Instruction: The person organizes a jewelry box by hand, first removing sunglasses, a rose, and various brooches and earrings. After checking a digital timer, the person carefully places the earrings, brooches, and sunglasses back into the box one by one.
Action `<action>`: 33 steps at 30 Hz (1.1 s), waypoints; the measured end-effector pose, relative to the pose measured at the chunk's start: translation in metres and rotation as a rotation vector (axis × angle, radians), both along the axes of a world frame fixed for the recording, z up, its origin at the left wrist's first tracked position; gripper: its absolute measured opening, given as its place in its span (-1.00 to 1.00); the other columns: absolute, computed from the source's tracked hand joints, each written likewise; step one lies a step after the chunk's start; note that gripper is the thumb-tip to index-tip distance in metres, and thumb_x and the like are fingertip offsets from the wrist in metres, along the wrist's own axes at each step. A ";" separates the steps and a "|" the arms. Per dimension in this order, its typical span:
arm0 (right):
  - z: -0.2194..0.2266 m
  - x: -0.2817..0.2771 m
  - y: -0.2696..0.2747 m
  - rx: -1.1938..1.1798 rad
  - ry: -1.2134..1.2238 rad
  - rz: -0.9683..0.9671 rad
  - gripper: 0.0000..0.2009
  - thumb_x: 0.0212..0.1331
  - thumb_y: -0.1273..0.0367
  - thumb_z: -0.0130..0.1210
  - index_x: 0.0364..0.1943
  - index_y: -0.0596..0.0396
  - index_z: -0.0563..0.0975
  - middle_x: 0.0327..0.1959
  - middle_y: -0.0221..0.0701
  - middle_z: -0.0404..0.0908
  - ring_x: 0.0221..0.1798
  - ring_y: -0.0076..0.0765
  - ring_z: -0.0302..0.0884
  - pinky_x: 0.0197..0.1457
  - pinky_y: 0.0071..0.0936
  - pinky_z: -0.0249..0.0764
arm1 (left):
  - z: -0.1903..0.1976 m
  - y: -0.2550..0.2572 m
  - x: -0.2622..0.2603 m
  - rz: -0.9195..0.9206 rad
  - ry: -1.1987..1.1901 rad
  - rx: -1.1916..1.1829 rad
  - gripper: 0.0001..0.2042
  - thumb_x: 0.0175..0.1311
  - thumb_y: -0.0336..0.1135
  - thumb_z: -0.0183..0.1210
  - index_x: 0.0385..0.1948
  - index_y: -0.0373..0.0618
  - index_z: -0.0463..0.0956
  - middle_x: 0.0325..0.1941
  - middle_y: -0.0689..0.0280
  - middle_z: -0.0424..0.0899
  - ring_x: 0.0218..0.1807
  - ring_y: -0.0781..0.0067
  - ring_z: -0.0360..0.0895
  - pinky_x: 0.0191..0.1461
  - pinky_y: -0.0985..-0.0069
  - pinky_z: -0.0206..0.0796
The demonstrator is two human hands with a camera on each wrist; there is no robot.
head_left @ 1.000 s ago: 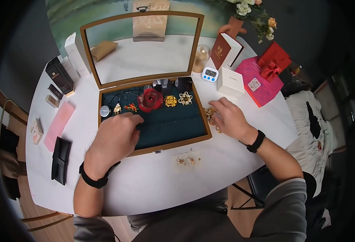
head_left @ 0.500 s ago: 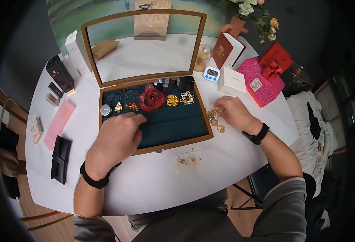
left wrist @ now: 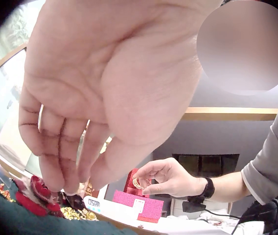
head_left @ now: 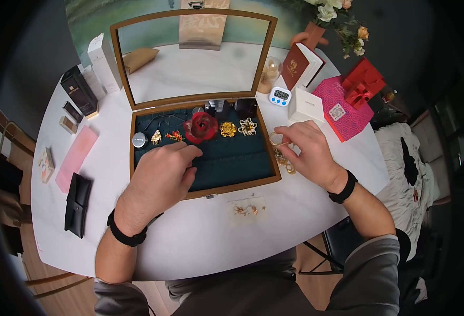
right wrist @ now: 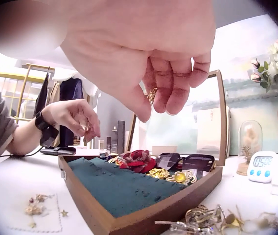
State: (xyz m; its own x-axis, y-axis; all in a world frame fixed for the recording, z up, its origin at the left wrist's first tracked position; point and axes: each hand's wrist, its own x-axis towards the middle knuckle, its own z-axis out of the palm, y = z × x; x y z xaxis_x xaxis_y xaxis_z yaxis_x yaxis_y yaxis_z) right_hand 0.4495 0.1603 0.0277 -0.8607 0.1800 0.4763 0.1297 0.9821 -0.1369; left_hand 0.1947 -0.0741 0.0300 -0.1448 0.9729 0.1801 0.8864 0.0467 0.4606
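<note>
The right hand (head_left: 310, 151) pinches a gold ring (head_left: 275, 139) between thumb and finger, lifted just above the table (head_left: 305, 205). It is at about 3 o'clock from the box (head_left: 205, 194), just past its right wall. Under the hand lies a small pile of gold jewelry (head_left: 284, 162).

The left hand (head_left: 160, 176) hangs over the left part of the green lining (head_left: 232, 158), fingers bent and loose. I see nothing in it.

The ring is small and only two fingertips hold it, so I think it could slip. If it falls, it may land in the pile and get mixed up, or roll off the table's curved edge at 4 o'clock. The hand could also bump the pile. Inside the box, a red rose (head_left: 200, 128) and some gold brooches (head_left: 237, 128) sit in a row at 12 o'clock, and a sleeve or finger could knock them.

The table is white, smooth and rounded. The box lid (head_left: 192, 55) stands open at 12 o'clock. At 2 o'clock are a small timer (head_left: 281, 96), a white carton (head_left: 306, 104), a pink box (head_left: 342, 108) and a red gift box (head_left: 361, 80). Flowers (head_left: 340, 21) stand farther back. At 9 o'clock lie a pink card (head_left: 76, 158) and a black pouch (head_left: 77, 204). A card with earrings (head_left: 246, 210) is at 6 o'clock.
</note>
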 end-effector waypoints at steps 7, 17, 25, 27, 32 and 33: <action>0.001 -0.015 -0.035 -0.247 0.020 0.100 -0.64 0.13 0.51 0.48 0.04 0.07 0.69 -0.31 -0.39 0.71 -0.21 -0.17 0.68 -0.03 -0.25 0.47 | -0.003 0.009 0.019 -0.082 -0.129 0.295 -0.62 0.22 -0.52 0.47 0.10 -0.26 0.68 0.00 0.05 0.77 0.01 0.06 0.79 0.01 0.26 0.64; -0.008 -0.038 -0.068 -0.286 0.018 0.282 -0.61 0.16 0.57 0.45 0.10 0.12 0.69 -0.05 -0.29 0.79 -0.02 -0.08 0.73 0.10 -0.22 0.58 | -0.021 0.013 0.034 -0.070 -0.479 0.264 -0.86 0.29 -0.47 0.51 -0.20 -0.24 0.76 -0.35 0.24 0.76 -0.44 0.43 0.62 -0.34 0.50 0.44; 0.000 -0.034 -0.067 -0.371 0.156 0.096 -0.65 0.22 0.60 0.38 0.10 0.20 0.65 -0.12 -0.23 0.72 -0.08 -0.13 0.67 0.03 -0.31 0.57 | -0.021 0.013 0.031 -0.049 -0.383 0.342 -0.82 0.24 -0.45 0.55 -0.31 -0.27 0.68 -0.39 0.26 0.68 -0.42 0.44 0.59 -0.32 0.45 0.43; 0.003 -0.034 -0.069 -0.378 0.078 0.122 -0.82 0.28 0.58 0.36 -0.07 0.21 0.69 -0.26 -0.28 0.71 -0.21 -0.19 0.66 -0.11 -0.34 0.50 | -0.022 0.014 0.032 -0.044 -0.359 0.320 -0.84 0.25 -0.48 0.53 -0.29 -0.27 0.69 -0.37 0.23 0.70 -0.40 0.36 0.63 -0.30 0.42 0.46; -0.002 -0.035 -0.079 -0.521 0.042 0.126 -0.90 0.34 0.45 0.35 -0.15 0.10 0.67 -0.33 -0.37 0.68 -0.26 -0.17 0.67 -0.13 -0.23 0.47 | -0.023 0.014 0.035 -0.096 -0.336 0.325 -0.87 0.25 -0.53 0.48 -0.23 -0.27 0.72 -0.33 0.16 0.74 -0.34 0.15 0.70 -0.25 0.35 0.52; -0.003 -0.035 -0.080 -0.568 0.034 0.125 -0.90 0.33 0.46 0.36 -0.15 0.11 0.67 -0.32 -0.36 0.68 -0.27 -0.17 0.67 -0.15 -0.25 0.48 | -0.023 0.013 0.036 -0.113 -0.335 0.320 -0.87 0.25 -0.55 0.47 -0.21 -0.26 0.73 -0.30 0.13 0.76 -0.31 0.08 0.71 -0.23 0.33 0.54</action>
State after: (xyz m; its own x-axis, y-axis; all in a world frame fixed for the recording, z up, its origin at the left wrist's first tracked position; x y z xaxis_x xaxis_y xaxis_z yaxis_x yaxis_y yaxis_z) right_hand 0.4144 0.0804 0.0244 -0.8776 0.3135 0.3626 0.0037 0.7609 -0.6489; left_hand 0.2303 -0.0607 0.0073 -0.1430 0.8891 0.4348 0.6777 -0.2322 0.6978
